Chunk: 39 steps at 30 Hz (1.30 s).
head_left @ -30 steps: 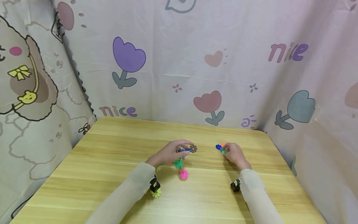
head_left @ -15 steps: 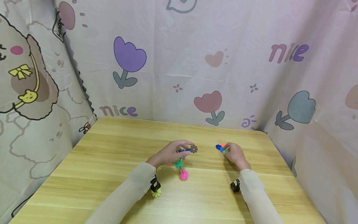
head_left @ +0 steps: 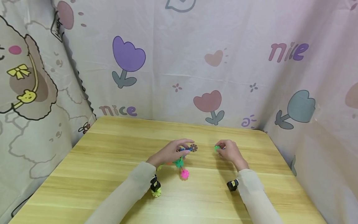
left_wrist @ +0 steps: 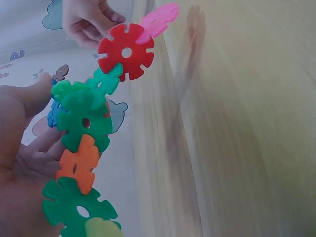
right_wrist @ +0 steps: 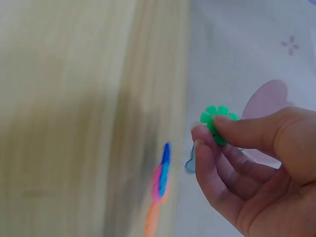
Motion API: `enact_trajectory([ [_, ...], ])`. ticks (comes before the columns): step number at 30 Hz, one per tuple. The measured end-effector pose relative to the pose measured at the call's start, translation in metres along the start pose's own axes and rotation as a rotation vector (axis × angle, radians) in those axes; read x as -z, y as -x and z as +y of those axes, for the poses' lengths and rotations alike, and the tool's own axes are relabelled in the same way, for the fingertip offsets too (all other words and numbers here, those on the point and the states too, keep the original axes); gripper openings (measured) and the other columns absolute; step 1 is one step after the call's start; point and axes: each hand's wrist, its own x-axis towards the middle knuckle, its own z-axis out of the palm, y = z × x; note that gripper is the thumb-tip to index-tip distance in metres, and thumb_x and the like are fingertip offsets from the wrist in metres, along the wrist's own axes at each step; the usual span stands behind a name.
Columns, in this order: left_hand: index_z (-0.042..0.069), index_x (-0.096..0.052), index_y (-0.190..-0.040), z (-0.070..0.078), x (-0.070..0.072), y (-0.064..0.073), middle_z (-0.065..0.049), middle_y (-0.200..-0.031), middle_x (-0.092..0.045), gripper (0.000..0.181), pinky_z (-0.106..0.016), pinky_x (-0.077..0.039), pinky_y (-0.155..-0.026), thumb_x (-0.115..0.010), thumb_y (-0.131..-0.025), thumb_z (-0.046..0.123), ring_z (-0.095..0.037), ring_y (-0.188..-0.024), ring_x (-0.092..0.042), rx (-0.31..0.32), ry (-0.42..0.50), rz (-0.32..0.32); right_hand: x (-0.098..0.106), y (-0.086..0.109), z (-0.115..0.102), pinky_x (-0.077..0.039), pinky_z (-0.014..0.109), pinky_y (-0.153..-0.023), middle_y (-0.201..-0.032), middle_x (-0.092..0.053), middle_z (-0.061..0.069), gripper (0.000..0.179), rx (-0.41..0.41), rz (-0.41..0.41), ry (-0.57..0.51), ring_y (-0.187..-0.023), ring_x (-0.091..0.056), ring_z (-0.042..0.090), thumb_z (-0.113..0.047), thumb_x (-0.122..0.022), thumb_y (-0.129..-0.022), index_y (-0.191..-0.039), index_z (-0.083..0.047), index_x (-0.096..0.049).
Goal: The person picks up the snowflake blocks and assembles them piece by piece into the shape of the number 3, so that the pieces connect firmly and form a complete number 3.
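My left hand [head_left: 171, 153] grips a linked chain of notched plastic snowflake discs, with its fingers around the blue part. A brown disc [head_left: 195, 145] pokes out past the fingertips. In the left wrist view the chain shows a red disc [left_wrist: 111, 49], a pink disc [left_wrist: 159, 20], an orange disc [left_wrist: 85, 157] and green discs [left_wrist: 71, 118]. Off to the right, my right hand [head_left: 231, 151] pinches one bright green snowflake disc [right_wrist: 211, 112] between thumb and fingers, raised over the table. The two hands are apart.
Past the right hand, blue [right_wrist: 164, 163], pink [right_wrist: 156, 183] and orange discs [right_wrist: 151, 217] lie close together on the wooden table [head_left: 117, 140]. A yellow-green disc [head_left: 156, 193] shows below the left wrist's camera. A printed curtain [head_left: 173, 62] hangs behind the table.
My right hand has risen slightly and moved a little left with the green disc, now away from the blue and orange discs. The left hand holds the chain almost still.
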Motion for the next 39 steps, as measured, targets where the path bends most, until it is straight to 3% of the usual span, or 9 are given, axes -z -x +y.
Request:
enact_trajectory([
  [7,0.019,-0.052,-0.151,0.001,-0.001,0.000,-0.013,-0.126,-0.064,0.045,-0.030,-0.058,-0.073,-0.058,-0.106,0.016,-0.032,-0.085,-0.073,-0.002,0.017,-0.007,-0.003,0.004,-0.020,-0.056,0.031,-0.070,-0.093,-0.077,0.014,0.012,0.091,0.006,-0.004,-0.080,-0.068,0.019,-0.002,-0.072,-0.092,-0.103,-0.002,-0.077],
  [18,0.019,-0.056,-0.148,-0.002,-0.003,-0.003,-0.017,-0.128,-0.065,0.042,-0.028,-0.060,-0.074,-0.058,-0.106,0.014,-0.034,-0.085,-0.073,-0.048,0.008,-0.034,-0.006,0.015,-0.041,-0.049,0.024,-0.066,-0.087,-0.072,0.008,0.015,0.132,0.006,-0.039,-0.075,-0.059,0.014,-0.004,-0.073,-0.092,-0.106,-0.004,-0.077],
  [26,0.026,-0.055,-0.149,-0.002,-0.001,-0.004,-0.015,-0.129,-0.064,0.043,-0.029,-0.059,-0.071,-0.057,-0.107,0.016,-0.036,-0.087,-0.073,-0.014,0.024,-0.033,-0.008,0.018,-0.052,-0.051,0.025,-0.064,-0.088,-0.074,0.009,0.013,0.167,0.019,-0.097,-0.073,-0.061,0.014,-0.003,-0.073,-0.093,-0.105,-0.006,-0.077],
  [32,0.027,-0.055,-0.149,-0.006,-0.001,-0.003,-0.014,-0.125,-0.065,0.044,-0.029,-0.059,-0.067,-0.057,-0.107,0.015,-0.026,-0.082,-0.072,-0.007,0.007,-0.017,-0.013,0.020,-0.060,-0.051,0.022,-0.063,-0.089,-0.074,0.009,0.013,0.178,-0.005,-0.150,-0.072,-0.061,0.013,-0.003,-0.072,-0.094,-0.106,-0.005,-0.076],
  [39,0.026,-0.054,-0.149,-0.004,0.000,-0.001,-0.014,-0.127,-0.065,0.044,-0.029,-0.059,-0.072,-0.057,-0.107,0.016,-0.028,-0.085,-0.072,-0.013,0.008,-0.018,-0.017,0.024,-0.063,-0.053,0.022,-0.065,-0.088,-0.074,0.007,0.012,0.185,0.011,-0.152,-0.073,-0.063,0.012,-0.003,-0.073,-0.093,-0.105,-0.006,-0.077],
])
